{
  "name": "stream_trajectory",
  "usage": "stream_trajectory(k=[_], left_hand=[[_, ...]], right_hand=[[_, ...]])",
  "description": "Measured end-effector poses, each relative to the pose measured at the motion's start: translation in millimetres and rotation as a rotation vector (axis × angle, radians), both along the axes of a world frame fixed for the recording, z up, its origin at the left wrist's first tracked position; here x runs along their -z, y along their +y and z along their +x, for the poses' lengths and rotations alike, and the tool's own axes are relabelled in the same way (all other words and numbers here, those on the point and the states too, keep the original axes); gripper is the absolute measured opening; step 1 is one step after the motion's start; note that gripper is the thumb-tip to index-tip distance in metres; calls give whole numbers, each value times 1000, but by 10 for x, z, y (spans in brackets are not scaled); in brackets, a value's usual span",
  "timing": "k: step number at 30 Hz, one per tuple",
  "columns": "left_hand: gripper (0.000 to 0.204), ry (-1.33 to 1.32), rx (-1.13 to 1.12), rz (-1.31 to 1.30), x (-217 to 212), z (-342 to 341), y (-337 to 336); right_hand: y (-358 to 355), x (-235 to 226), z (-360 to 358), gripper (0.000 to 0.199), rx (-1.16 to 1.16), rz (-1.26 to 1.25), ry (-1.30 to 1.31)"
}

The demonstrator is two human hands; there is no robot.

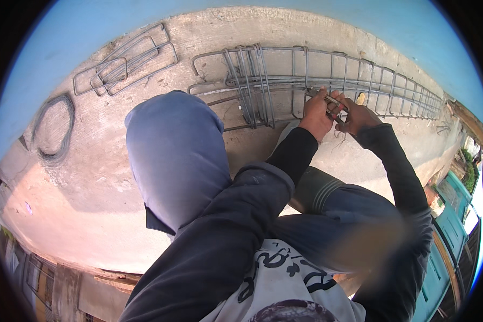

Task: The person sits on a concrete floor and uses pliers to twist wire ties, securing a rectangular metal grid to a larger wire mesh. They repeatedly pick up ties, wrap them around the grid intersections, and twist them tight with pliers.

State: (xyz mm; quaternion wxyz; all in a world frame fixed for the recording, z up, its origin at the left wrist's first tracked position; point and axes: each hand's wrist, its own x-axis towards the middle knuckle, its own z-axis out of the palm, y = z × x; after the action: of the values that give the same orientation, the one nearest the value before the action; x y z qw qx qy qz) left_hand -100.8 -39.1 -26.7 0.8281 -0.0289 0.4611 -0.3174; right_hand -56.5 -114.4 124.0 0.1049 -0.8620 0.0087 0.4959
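Note:
A long steel rebar cage [346, 67] lies on the concrete, running from the middle toward the far right. My left hand [316, 116] is closed at the cage's near bars, its fingers curled around something mostly hidden. Close beside it, my right hand [360, 116] grips the spread handles of metal pincers [334, 100]. The pincers' head points left, at the bars by my left fingers. Any tie wire in its jaws is too small to make out. Several rectangular stirrups [245, 80] stand bunched on the bars left of my hands.
Loose rectangular stirrups [124, 67] lie on the concrete slab [99, 145] at the far left. Nearer, a coil of thin wire [35, 131] rests on the slab. My bent left knee [174, 150] rises before the cage. Teal panels [440, 255] stand at the right.

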Motion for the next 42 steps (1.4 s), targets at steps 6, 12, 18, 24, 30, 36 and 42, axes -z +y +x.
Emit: stream_trajectory(k=[6,12,18,24,30,36,42], left_hand=[[26,181,-34,24,-187,237,-76],[26,-162,168,41,-165,127,-4],[40,-267,34,-72,90,-4,27],[56,-162,132,57,-24,-27,61],[48,-113,-32,-144,-35,-115,1],[19,146,-11,31,-153,69,-173],[34,233,-110,18,-38,219,-298]], right_hand=[[-240,67,-435,29,-659,-560,-535],[-1072,587,-431,21,-404,-241,-535],[-1184,755,-306,19,-419,-181,-548],[-707,380,-350,16,158,-199,38],[-389,-12,-306,34,1074,201,648],[-216,-238,-68,44,303,-256,172],[-354,24,-279,27,-717,-490,-548]])
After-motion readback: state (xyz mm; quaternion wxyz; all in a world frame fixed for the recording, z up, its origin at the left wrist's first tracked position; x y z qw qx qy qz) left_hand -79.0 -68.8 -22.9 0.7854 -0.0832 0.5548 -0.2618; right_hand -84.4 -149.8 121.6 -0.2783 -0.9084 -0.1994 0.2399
